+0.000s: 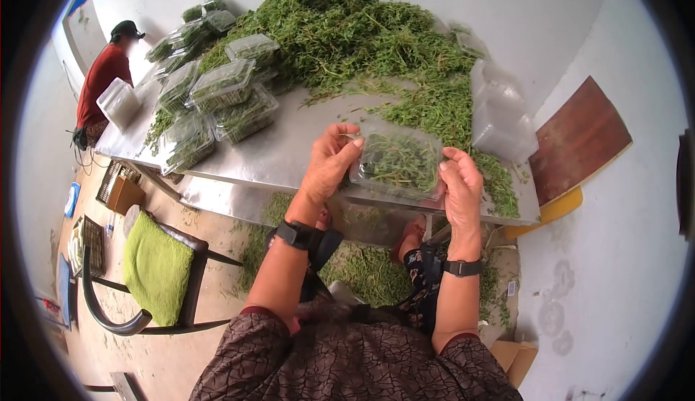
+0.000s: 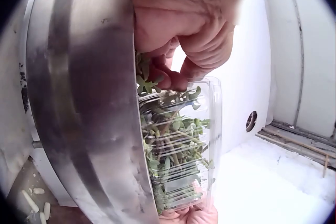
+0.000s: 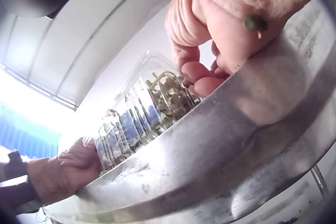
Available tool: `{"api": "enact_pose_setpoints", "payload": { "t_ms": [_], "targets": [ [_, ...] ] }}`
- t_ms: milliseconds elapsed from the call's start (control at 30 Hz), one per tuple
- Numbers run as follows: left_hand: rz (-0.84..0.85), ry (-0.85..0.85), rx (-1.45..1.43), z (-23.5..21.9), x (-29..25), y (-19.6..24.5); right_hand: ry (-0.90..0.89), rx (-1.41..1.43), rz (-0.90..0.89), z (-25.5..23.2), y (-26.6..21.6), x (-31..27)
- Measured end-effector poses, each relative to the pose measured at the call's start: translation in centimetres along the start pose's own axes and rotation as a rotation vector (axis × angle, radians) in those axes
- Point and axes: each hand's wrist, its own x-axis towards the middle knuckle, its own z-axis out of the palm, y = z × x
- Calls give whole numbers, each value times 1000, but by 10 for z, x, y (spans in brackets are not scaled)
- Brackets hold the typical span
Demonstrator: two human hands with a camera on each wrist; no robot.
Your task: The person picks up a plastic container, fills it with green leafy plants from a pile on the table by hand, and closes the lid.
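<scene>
A clear plastic clamshell box (image 1: 399, 156) filled with green leafy stems sits at the table's front edge, between both hands. My left hand (image 1: 331, 161) pinches its left side near the far corner, thumb against the fingers. On the opposite side my right hand (image 1: 461, 184) pinches the rim. In the left wrist view, ribbed walls of the box (image 2: 176, 155) show stems pressed inside, and a sprig pokes out beside the left fingertips (image 2: 178, 81). The right wrist view has the right thumb and fingers (image 3: 207, 86) at the near end of the box, a leaf stuck to that hand.
A big heap of greens (image 1: 347, 32) covers the back of the metal table (image 1: 289, 140). Filled boxes (image 1: 224, 86) are stacked at left, nested containers (image 1: 499, 111) at right. A chair with a green towel (image 1: 156, 267) and another person (image 1: 105, 82) are on the left.
</scene>
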Motion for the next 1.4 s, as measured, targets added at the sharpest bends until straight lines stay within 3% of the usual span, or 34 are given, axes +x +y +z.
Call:
{"api": "enact_pose_setpoints", "payload": {
  "t_ms": [233, 500, 733, 967, 1033, 1233, 1400],
  "targets": [
    [-54, -21, -44, -1, 3, 0, 26, 9, 39, 3, -6, 8],
    [-47, -49, -51, -4, 1, 3, 92, -84, 265, 9, -10, 36],
    [-57, -41, -82, -3, 1, 4, 61, -130, 297, 6, -7, 43],
    [-78, 4, -5, -1, 8, 3, 82, -112, 186, 6, -1, 37],
    [-169, 36, -6, 3, 9, 10, 74, -106, 177, 7, -3, 36],
    [-117, 45, 142, 12, 2, 30, 109, -124, 129, 9, -11, 20],
    [-87, 36, 165, 14, -16, 37, 125, -246, -37, 14, -20, 5]
  ]
}}
